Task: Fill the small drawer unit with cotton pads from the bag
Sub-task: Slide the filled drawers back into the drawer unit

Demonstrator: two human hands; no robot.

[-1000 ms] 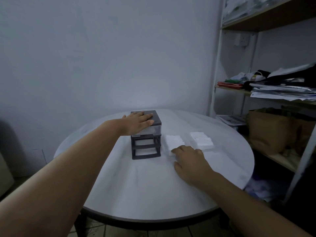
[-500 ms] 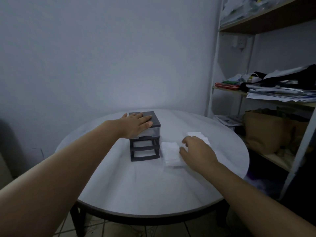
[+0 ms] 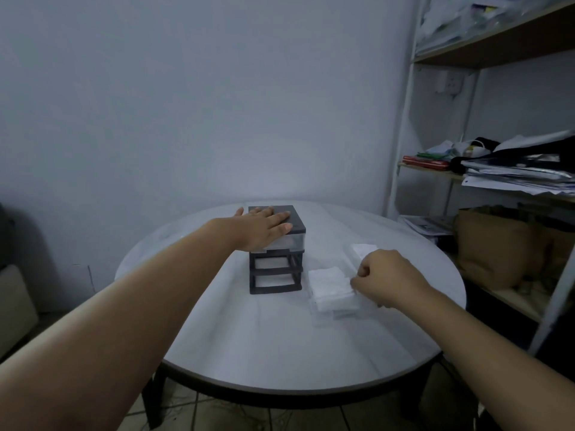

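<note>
On the round worktop, you press your left hand flat, fingers straight, on top of the small drawer unit. Its top drawer is in place and its two lower slots gape empty toward you. Just to its right lies a loose drawer of clear plastic, heaped with white cotton pads. Your right hand is curled at the drawer's right wall, pinching it as far as can be seen. A second white stack sits behind that hand (whether it lies in a drawer is hard to tell). Expect the loose drawer to be light, stiff and slick, and the pads soft and apt to spill. Take it by its side walls and keep it level. Its long axis appears to run away from you, roughly in line with the slots.
</note>
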